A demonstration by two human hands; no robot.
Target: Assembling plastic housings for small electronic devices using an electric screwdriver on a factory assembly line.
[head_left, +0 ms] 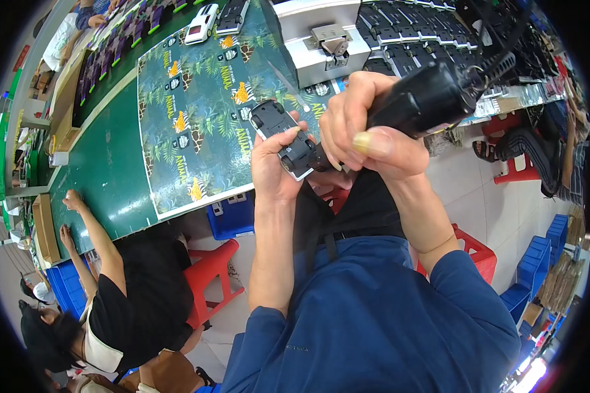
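we're fastening the toy car's underside: our left hand (272, 164) grips the toy car (285, 137), right hand (357, 128) clenches the electric screwdriver (419, 101) against it; next needs steady alignment.

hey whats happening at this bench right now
A person in a blue top holds a small toy car, underside up, in the left hand, and presses the tip of a black powered screwdriver, gripped in the right hand, against its end. This is above the edge of a green table covered by a jungle-print sheet. A co-worker sits on a red stool to the left.
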